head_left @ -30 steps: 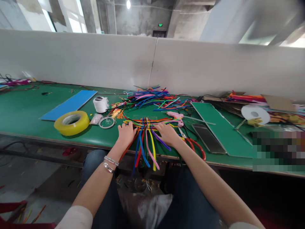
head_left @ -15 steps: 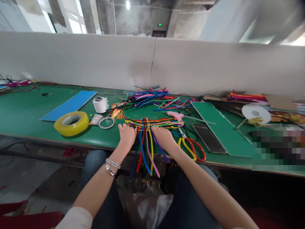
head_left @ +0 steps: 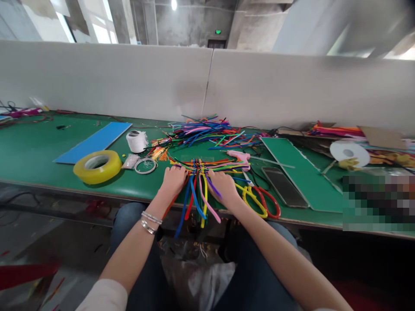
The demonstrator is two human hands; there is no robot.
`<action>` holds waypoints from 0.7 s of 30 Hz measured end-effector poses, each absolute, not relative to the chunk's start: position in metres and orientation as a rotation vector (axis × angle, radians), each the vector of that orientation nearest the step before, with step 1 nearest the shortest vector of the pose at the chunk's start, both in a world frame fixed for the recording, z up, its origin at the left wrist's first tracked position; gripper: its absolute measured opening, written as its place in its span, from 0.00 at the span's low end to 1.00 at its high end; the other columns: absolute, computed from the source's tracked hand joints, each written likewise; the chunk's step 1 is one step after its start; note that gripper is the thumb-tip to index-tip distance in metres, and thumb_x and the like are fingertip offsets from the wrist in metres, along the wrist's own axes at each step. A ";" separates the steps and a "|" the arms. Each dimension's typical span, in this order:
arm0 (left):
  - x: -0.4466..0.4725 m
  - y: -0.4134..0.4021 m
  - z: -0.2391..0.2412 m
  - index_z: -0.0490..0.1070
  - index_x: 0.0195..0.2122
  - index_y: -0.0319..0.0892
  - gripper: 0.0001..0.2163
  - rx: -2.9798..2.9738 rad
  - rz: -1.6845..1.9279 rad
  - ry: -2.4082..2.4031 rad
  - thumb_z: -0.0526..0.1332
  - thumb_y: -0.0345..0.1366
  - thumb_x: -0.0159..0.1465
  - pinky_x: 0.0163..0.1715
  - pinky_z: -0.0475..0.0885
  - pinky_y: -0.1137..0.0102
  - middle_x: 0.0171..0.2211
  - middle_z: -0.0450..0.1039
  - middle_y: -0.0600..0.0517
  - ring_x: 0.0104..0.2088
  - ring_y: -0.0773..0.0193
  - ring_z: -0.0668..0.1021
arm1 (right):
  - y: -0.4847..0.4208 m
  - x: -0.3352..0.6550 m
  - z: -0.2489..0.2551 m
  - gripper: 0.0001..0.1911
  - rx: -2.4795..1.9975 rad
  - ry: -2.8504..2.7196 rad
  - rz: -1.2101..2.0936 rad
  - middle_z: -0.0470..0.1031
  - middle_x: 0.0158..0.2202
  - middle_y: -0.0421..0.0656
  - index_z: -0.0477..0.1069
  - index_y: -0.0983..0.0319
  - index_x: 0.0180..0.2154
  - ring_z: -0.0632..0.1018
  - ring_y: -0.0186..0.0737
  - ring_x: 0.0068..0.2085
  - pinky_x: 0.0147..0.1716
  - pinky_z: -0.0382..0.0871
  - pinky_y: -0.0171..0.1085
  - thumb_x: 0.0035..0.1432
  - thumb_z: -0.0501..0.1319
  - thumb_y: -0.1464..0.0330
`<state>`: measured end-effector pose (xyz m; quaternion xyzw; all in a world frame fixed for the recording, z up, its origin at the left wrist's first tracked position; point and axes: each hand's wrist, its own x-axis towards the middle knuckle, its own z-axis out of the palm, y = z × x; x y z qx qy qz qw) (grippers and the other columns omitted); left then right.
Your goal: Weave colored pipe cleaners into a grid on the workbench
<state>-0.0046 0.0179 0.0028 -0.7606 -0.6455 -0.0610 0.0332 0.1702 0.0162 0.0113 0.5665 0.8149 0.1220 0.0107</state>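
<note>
Head view — fingers (head_left: 176, 172) flat on pipe-cleaner weave (head_left: 203, 165)

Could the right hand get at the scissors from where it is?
Probably yes: the scissors lie on the table just right of the right hand, with nothing over their handles.

Bright, even daylight; wide-angle bending toward edges.

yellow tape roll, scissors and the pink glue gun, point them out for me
yellow tape roll (head_left: 97, 174), head view, on the front of its outer yellow wall
scissors (head_left: 259, 201), head view, on the handles where the yellow and red loops run side by side
pink glue gun (head_left: 238, 155), head view, on its body
</note>
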 end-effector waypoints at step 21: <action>-0.038 0.046 0.000 0.73 0.38 0.39 0.16 -2.859 -0.595 -2.117 0.47 0.40 0.66 0.42 0.66 0.71 0.42 0.75 0.46 0.43 0.60 0.75 | 0.027 0.176 0.003 0.18 1.681 2.589 0.399 0.76 0.34 0.53 0.66 0.66 0.40 0.77 0.47 0.39 0.35 0.61 0.39 0.66 0.40 0.67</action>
